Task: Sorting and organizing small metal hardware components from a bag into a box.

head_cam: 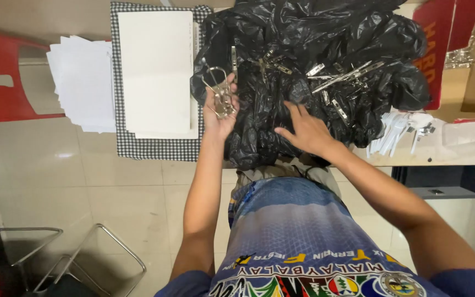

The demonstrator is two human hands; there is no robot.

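Holding a shiny metal ring clip (pixel 219 92) in my left hand (pixel 219 113), I sit over a big black plastic bag (pixel 281 82) that lies crumpled on my lap and the table edge. My left fingers are curled shut around the bottom of the clip, and its wire loops stick up above my hand. The clip is up in the air, just beside the left side of the bag.

My right hand (pixel 302 131) is open and flat. Its fingers are spread out and they press down on the black bag, near the middle. It holds nothing.

On top of the bag, past my right hand, lies a heap of more metal clips (pixel 336 77). They are thin and silver and point every which way. A few more lie near the top middle of the bag.

To the left of the bag is a white board (pixel 155 71). It rests on a sheet with small black and white checks (pixel 155 147). Left of that is a loose stack of white paper (pixel 82 82). A red chair (pixel 6 77) is at the far left.

To the right of the bag, on the table (pixel 413 158), is a bunch of small white plastic pieces (pixel 399 132). I cannot tell what they are. A red sign (pixel 441 38) stands behind them. Metal chair legs (pixel 72 258) show on the pale tile floor (pixel 122 198) below.
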